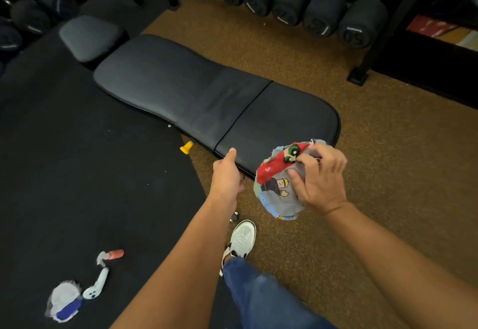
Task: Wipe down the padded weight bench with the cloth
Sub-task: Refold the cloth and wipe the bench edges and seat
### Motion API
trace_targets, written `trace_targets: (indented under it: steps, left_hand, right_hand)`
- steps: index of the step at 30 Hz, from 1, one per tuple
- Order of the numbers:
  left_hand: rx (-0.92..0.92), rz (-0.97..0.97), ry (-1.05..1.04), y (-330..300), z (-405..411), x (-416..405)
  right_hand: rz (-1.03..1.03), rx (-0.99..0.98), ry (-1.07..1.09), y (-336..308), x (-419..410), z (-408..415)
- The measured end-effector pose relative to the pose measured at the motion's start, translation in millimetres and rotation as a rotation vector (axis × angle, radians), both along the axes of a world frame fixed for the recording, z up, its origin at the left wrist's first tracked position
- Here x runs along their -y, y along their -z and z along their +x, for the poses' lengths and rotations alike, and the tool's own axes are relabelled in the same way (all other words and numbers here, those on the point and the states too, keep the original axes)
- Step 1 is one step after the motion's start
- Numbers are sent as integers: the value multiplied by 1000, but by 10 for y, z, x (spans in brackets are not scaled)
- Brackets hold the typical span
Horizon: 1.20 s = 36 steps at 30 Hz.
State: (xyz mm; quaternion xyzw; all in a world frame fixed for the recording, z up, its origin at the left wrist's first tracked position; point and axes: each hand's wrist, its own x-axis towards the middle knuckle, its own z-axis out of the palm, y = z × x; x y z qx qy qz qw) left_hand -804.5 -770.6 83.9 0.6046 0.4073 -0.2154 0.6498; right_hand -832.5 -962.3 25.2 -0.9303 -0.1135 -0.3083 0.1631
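Note:
A black padded weight bench (196, 90) lies flat and runs diagonally from upper left to lower right, with a separate grey head pad (89, 36) at its far end. My right hand (320, 181) is shut on a bunched cloth (278, 189) printed with cartoon figures in red, grey and blue, held just off the bench's near corner. My left hand (227, 173) grips the near edge of the bench, thumb on top of the padding and fingers curled under it.
A rack of black dumbbells (323, 13) stands behind the bench, its foot (358, 77) on the brown floor. A yellow knob (186, 147) sticks out under the bench. A spray bottle (111, 255), a white controller (97, 286) and a bag (64, 301) lie on the black mat. My white shoe (241, 240) is below the bench.

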Motion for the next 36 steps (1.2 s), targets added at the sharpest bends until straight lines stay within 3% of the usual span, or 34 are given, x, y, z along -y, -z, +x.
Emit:
trace_targets:
  steps: [8,13,20,26,32,36]
  left_hand:
    - [-3,14,-8,16,36,11]
    - [1,19,-4,-9,-9,41]
    - [30,39,-58,-55,-57,266]
    - [51,-80,-77,-159,-102,201]
    - [34,-67,-11,-184,-121,161]
    - [7,-31,24,-155,-57,52]
  right_hand:
    - [-159,-141,-323,-61,56,-112]
    - [50,-284,-64,-177,147,133]
    - [344,-431,94,-141,-407,-338]
    - [593,-548,326,-316,-41,376]
    - [545,-557,367,-340,-320,62]
    - [315,-620,441,-341,-285,277]
